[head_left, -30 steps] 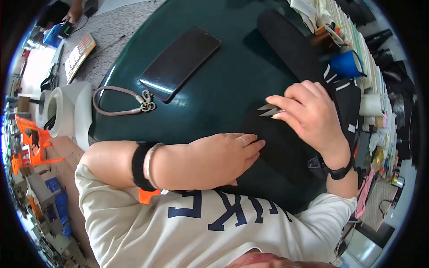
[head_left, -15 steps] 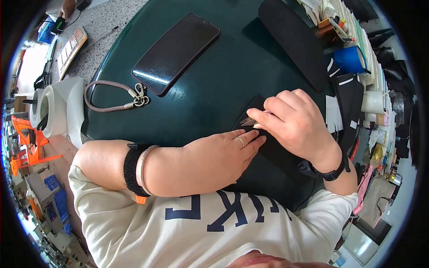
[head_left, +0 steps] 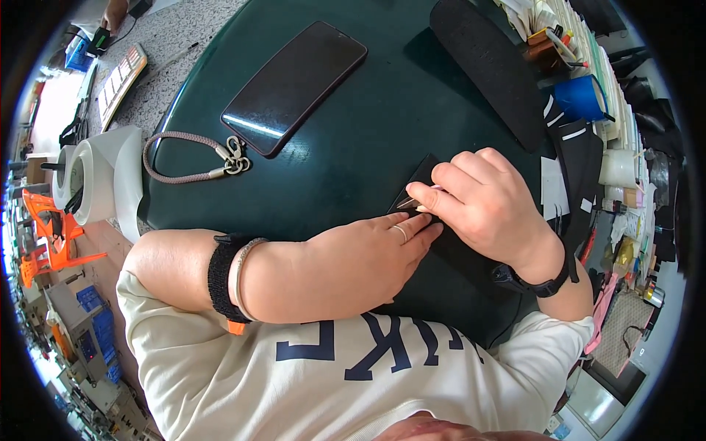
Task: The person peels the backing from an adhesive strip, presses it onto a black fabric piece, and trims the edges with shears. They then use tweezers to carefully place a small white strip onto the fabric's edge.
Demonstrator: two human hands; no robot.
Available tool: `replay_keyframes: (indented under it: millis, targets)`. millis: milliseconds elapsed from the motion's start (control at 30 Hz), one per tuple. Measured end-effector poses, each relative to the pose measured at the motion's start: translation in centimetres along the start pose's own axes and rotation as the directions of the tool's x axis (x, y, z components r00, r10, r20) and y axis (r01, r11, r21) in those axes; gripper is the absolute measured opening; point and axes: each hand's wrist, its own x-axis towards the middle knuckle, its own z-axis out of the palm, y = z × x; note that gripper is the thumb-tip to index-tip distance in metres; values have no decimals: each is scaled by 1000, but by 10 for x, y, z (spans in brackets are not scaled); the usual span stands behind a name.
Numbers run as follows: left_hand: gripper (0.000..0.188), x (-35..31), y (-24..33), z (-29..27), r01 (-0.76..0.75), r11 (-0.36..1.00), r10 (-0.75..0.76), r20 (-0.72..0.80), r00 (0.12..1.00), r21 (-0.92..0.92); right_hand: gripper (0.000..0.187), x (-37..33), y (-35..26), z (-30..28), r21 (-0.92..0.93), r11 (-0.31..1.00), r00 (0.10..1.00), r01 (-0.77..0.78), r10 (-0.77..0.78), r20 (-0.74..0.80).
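Observation:
A dark flat piece of material [head_left: 421, 170] lies on the green tabletop in front of me, much of it under my hands. My left hand [head_left: 371, 253] rests flat across it, fingers stretched out and open, pressing it down. Closed in a pinch just to the right, my right hand [head_left: 485, 202] holds a small metal tool with two pointed tips [head_left: 407, 203], like tweezers or snips. The tips point left and sit close to the left fingertips, at the dark piece. My right fingers hide the tool's other end.
Beyond my hands lie a black phone [head_left: 294, 88] and a braided cord loop with metal clasps [head_left: 176, 178]. A long black curved piece [head_left: 485, 70] is at the far right, near a blue roll [head_left: 581, 98] and stacked papers. A white roll [head_left: 95, 182] stands left.
The whole view has shifted slightly. Both hands keep nearly the same pose, with the tool's tips still beside my left fingertips.

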Motion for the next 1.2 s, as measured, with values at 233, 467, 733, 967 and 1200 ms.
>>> replay_keyframes:
  millis: [233,467,733,967,1200]
  targets:
    - [74,-1,-2,1,-14,1000,14,-30,999,6,21,8,-2,-5,-60,996,997,59,-55,56]
    - [56,-2,-4,-6,-32,995,25,-82,996,-94,22,22,-9,-16,-178,959,950,221,-170,262]
    - [79,-2,-2,3,-21,999,18,-64,998,-49,23,11,5,-13,49,999,998,11,-15,69]
    - [81,-1,-2,-1,-21,997,18,-46,999,-69,22,12,7,-6,37,999,1000,12,-13,23]
    - [67,-1,-3,7,-36,999,30,-162,986,-34,18,11,4,-2,37,999,999,15,-17,39]
